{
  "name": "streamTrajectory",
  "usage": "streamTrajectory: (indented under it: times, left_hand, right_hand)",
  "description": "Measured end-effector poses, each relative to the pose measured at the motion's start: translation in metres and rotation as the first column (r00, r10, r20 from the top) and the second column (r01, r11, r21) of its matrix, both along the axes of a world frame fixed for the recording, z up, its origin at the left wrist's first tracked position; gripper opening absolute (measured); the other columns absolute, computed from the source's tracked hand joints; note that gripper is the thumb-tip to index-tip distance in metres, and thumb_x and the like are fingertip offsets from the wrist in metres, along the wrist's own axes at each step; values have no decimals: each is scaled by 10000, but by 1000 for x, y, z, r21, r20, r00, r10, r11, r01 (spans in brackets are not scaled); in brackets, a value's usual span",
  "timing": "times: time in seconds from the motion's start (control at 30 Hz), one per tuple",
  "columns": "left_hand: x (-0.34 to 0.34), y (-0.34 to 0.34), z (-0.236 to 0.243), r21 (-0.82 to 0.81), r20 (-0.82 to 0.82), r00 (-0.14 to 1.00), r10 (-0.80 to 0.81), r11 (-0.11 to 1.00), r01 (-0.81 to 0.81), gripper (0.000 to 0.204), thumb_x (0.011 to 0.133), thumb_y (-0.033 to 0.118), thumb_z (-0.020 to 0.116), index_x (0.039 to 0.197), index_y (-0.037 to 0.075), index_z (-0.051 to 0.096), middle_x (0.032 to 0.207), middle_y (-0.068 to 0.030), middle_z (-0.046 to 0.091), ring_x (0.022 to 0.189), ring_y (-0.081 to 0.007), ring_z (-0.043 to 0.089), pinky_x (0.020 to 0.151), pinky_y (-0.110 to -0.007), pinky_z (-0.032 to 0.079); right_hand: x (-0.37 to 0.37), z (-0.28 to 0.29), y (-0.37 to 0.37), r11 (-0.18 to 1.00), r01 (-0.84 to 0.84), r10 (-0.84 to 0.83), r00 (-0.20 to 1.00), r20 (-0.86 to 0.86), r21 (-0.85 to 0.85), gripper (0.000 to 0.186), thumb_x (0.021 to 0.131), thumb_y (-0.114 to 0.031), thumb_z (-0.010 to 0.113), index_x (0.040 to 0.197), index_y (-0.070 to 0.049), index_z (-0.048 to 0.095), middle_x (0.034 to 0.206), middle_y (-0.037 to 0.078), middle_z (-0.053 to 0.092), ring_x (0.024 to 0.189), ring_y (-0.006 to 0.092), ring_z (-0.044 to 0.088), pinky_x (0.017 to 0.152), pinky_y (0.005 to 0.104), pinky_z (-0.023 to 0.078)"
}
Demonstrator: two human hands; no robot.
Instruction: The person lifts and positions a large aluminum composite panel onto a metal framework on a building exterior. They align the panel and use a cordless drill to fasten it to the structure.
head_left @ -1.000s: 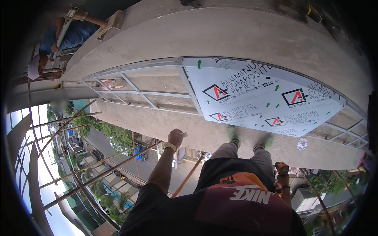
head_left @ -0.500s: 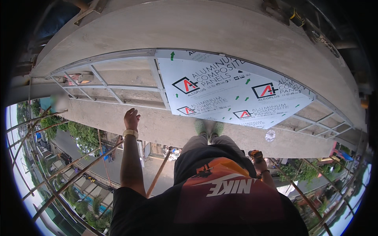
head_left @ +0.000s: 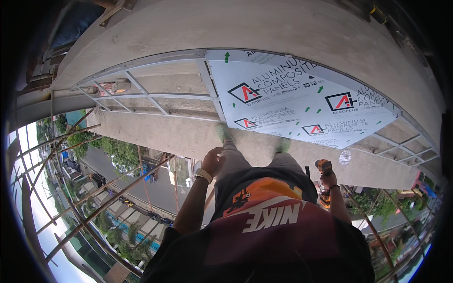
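My right hand (head_left: 329,179) is wrapped round a cordless drill (head_left: 324,166), orange and black, held beside my right thigh. Close to my left thigh is my left hand (head_left: 213,162), its fingers curled in; whether anything is inside them is hidden. Ahead of me a metal frame (head_left: 155,96) of square tubing lies along a concrete ledge. A white composite panel (head_left: 283,106) with printed film covers its middle part, and bare bars show at both sides. Neither hand touches the frame or the panel.
I stand on the narrow concrete ledge (head_left: 181,137), beside a curved concrete wall (head_left: 264,28). Scaffold poles (head_left: 108,207) cross behind me on the left, with a street (head_left: 163,186) far below. A clear round plastic-looking item (head_left: 345,157) lies right of my feet.
My left hand has drawn back from near the frame to my left thigh. The drill in my right hand has risen a little. My feet have stepped apart, and the view has shifted left.
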State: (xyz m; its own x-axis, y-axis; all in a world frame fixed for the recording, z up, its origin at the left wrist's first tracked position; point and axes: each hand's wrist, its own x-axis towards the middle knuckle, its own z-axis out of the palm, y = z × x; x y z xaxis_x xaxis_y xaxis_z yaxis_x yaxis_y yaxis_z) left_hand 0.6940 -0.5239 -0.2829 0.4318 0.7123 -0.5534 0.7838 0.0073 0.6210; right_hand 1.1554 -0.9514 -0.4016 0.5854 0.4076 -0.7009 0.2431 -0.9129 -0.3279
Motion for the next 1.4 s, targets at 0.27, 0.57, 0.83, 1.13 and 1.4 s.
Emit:
streamTrajectory:
  times: [0.27,0.57,0.83,1.13,1.4]
  left_hand:
    - [43,159,-18,132,280,894,-351,936,326,338,932,156,695,1244,30,662,1102,-163,729,997,-280,719,878,-399,573]
    - [262,298,-40,648,232,610,-758,588,484,390,870,111,706,1240,23,621,1201,-175,658,1112,-375,621,969,-471,517]
    - [374,256,-85,750,12,624,-781,420,511,793,829,293,814,1453,-21,439,1407,-199,541,1312,-356,519,1140,-463,415]
    - [388,223,-107,797,-78,783,-617,434,421,911,756,328,871,1471,-13,420,1411,-185,472,1307,-364,484,1146,-531,381]
    - [393,241,-95,725,-137,747,-650,449,523,811,717,403,889,1370,69,543,1295,-152,570,1268,-347,534,1051,-545,441]
  right_hand:
    - [-110,35,52,980,185,-169,970,175,-76,202,804,-185,696,938,-34,694,748,149,727,719,300,744,659,430,580]
    - [-189,61,147,846,507,-505,861,-57,168,303,838,-168,681,1065,33,673,932,203,738,942,342,739,772,431,580]
    - [-98,156,310,805,550,-504,832,-234,223,369,755,-22,657,1119,37,654,962,103,728,879,174,709,709,313,576]
    - [2,169,421,534,501,-285,865,-414,681,543,771,83,630,1306,49,542,1128,111,668,908,168,676,739,305,599]
    - [14,158,458,675,368,-241,929,-280,639,365,736,-1,623,1088,87,661,902,80,706,636,117,616,579,254,509]
